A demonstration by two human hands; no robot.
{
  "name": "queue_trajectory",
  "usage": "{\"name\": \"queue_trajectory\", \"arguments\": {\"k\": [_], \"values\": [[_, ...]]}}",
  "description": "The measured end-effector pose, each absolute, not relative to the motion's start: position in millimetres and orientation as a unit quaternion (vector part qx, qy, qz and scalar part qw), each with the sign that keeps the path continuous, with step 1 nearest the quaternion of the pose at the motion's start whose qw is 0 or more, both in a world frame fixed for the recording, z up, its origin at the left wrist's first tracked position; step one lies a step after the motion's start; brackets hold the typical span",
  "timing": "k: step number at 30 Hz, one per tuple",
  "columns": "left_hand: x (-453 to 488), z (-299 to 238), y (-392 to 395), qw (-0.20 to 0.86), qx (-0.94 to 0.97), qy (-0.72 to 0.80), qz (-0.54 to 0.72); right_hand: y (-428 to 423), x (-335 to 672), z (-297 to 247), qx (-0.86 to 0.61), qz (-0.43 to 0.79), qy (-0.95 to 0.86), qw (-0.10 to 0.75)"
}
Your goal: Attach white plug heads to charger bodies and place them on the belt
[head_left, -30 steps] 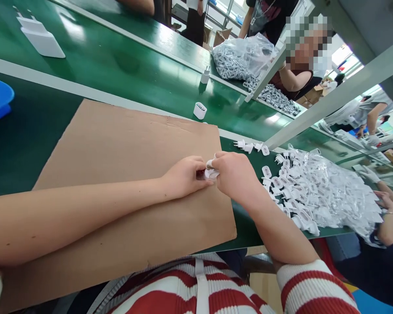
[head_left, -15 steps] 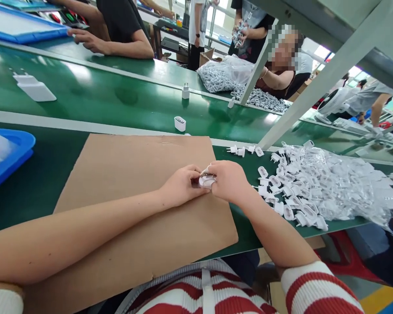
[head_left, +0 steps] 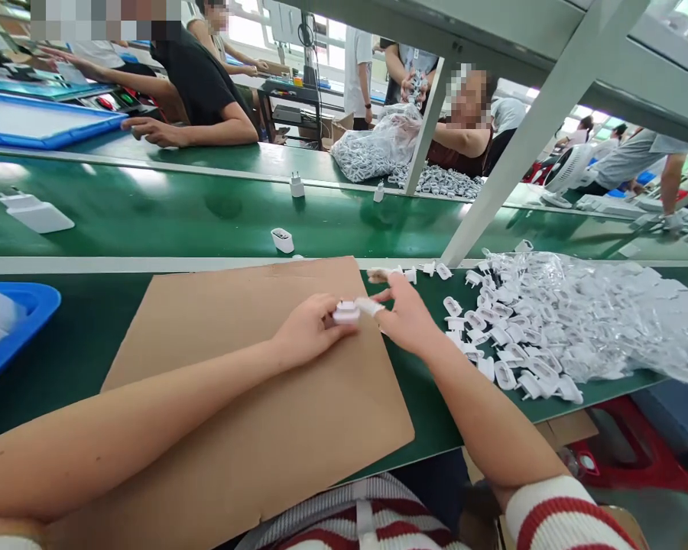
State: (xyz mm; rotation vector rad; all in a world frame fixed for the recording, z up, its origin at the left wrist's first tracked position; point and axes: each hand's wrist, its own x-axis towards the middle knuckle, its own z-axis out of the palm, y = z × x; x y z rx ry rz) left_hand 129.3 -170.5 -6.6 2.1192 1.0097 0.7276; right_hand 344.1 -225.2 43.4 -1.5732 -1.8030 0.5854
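Observation:
My left hand (head_left: 305,330) is closed around a white plug charger (head_left: 345,312), gripping it by its left side just above the cardboard sheet (head_left: 252,412). Just right of it is my right hand (head_left: 406,315), fingers spread and nothing between them. White coverings show on the thumb and on one fingertip of that hand. Beyond the right hand lies a heap of white charger housings (head_left: 510,355), spilling from a clear plastic bag (head_left: 613,321). A few loose housings (head_left: 428,270) sit near the belt's edge, partly behind my right fingertips.
A green conveyor belt (head_left: 206,206) crosses ahead, carrying several white chargers (head_left: 40,212). The blue tray (head_left: 46,304) at left holds white pieces. A slanted metal post (head_left: 493,183) rises at right. Across the belt, co-workers sit near another bagged heap (head_left: 367,153).
My right hand has let go of the charger and opened, moving slightly to the right. The left hand keeps hold of the charger. The camera view has shifted.

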Motion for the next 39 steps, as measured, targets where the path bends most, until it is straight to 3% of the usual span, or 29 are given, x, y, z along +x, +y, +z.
{"name": "queue_trajectory", "arguments": {"k": [2,6,11,18,25,29,31,35,39], "values": [[132,-2,-148,0.377,0.769,0.427,0.290,-214,359,41,-0.653,0.159,-0.676,0.304],[137,4,-111,0.457,0.727,0.436,0.270,-196,382,27,-0.709,0.075,-0.685,0.151],[145,-3,-69,0.416,0.746,0.442,0.272,-186,388,15,-0.722,0.054,-0.686,0.072],[156,1,10,0.182,0.740,0.573,0.301,-185,394,21,-0.745,0.033,-0.662,0.079],[128,2,1,0.020,0.713,0.618,0.330,-189,405,24,-0.753,0.014,-0.651,0.094],[69,8,1,0.025,0.624,0.716,0.311,-189,405,26,-0.751,-0.022,-0.639,0.165],[38,11,4,0.089,0.625,0.725,0.275,-191,401,30,-0.749,0.031,-0.618,0.238],[3,16,2,0.126,0.649,0.694,0.284,-198,384,40,-0.652,0.361,-0.521,0.417],[21,21,-37,0.102,0.652,0.661,0.356,-206,368,49,-0.565,0.552,-0.416,0.450]]}}
